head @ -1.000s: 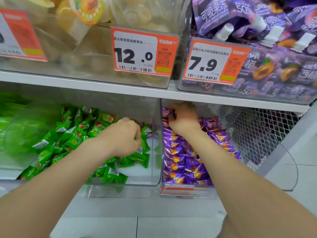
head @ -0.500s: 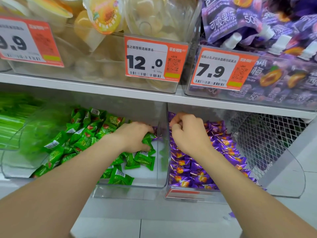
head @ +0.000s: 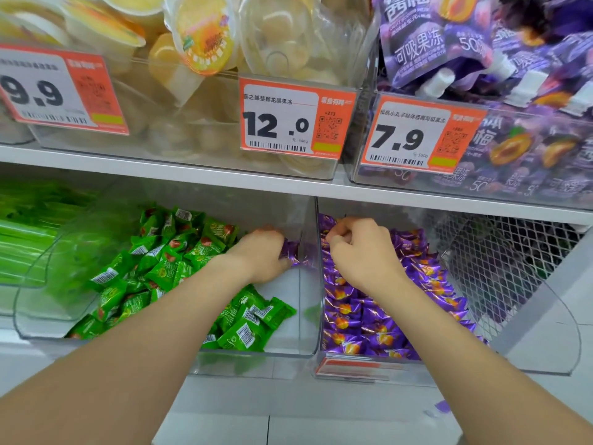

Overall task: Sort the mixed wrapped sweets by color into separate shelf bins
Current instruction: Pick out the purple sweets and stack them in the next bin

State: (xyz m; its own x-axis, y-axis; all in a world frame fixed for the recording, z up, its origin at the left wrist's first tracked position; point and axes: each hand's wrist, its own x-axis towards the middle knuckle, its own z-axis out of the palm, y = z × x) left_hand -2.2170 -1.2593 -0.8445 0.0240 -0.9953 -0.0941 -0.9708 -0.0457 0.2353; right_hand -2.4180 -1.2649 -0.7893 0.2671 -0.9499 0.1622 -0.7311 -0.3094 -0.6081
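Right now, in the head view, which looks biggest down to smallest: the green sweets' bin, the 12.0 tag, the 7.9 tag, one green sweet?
1. the bin
2. the 12.0 tag and the 7.9 tag, which look alike
3. the green sweet

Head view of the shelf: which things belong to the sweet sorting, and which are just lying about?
In the job:
left hand gripping stray purple sweets
right hand
green sweets
purple pile
green bin
purple bin

Lying about:
price tags
jelly cups
purple pouches
green sticks
wire mesh
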